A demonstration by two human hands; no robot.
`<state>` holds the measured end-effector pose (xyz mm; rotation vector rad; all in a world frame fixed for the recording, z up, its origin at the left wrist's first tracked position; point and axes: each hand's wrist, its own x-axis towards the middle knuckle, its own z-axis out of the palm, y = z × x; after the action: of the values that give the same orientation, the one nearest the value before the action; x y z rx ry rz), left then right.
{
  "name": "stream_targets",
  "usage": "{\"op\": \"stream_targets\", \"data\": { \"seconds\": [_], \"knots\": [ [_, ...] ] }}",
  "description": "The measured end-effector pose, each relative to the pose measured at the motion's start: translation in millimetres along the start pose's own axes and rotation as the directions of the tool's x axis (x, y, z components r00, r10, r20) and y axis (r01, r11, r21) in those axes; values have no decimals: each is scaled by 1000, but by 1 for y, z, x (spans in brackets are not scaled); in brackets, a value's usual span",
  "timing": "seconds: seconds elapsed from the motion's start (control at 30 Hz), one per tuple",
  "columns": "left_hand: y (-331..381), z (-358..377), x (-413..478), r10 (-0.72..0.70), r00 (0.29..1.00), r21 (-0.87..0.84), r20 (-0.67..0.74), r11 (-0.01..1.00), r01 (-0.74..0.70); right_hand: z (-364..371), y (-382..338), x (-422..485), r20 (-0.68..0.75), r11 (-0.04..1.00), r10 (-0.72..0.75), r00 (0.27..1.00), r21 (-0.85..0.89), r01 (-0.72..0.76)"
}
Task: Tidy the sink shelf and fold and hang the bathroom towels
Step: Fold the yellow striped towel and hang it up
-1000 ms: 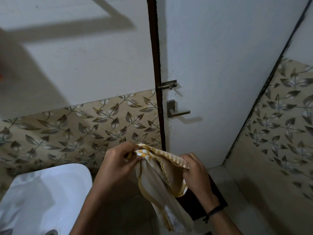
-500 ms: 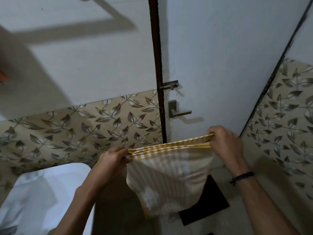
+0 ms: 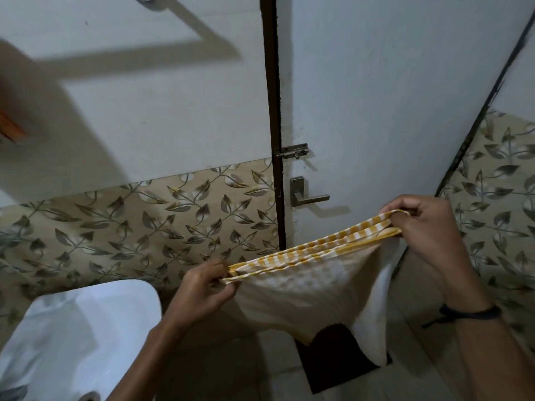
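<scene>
Towel [image 3: 304, 287] stretched between left hand [image 3: 202, 287], right hand [image 3: 425, 227].

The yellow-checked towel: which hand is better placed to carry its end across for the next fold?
Probably the right hand: it pinches the yellow-checked towel high, before the door; the left hand holds low beside the sink.

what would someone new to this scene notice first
First, the yellow-and-white checked towel, stretched out at centre between the left hand and the right hand, each pinching one end of its top edge in front of the door. Next come the white sink at lower left and the leaf-patterned tiles on the wall behind it.
</scene>
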<state>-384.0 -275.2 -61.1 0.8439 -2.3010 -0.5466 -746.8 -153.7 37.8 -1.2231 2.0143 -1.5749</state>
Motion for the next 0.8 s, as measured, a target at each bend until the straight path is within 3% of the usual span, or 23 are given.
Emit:
{"op": "stream_targets", "data": {
  "seconds": [0.2, 0.37, 0.5, 0.67, 0.8],
  "knots": [
    [17, 35, -8, 208, 969, -141, -132, 964, -226, -7, -19, 2, -195, 979, 71, 978, 202, -31],
    [31, 47, -15, 474, 875, 32, -99, 880, -474, -15, -29, 8, -281, 979, 107, 954, 199, -51],
    [51, 51, -11, 656, 755, 163, -9, 745, -646, -23, -37, 13, -301, 996, 63, 952, 79, -41],
    [63, 57, -9, 719, 689, 241, 86, 656, -715, -29, -45, 18, -304, 997, -19, 953, -74, -4],
    [72, 55, -4, 685, 724, 266, 83, 684, -679, -35, -47, 19, -299, 993, -25, 954, -116, -11]
  ]
}}
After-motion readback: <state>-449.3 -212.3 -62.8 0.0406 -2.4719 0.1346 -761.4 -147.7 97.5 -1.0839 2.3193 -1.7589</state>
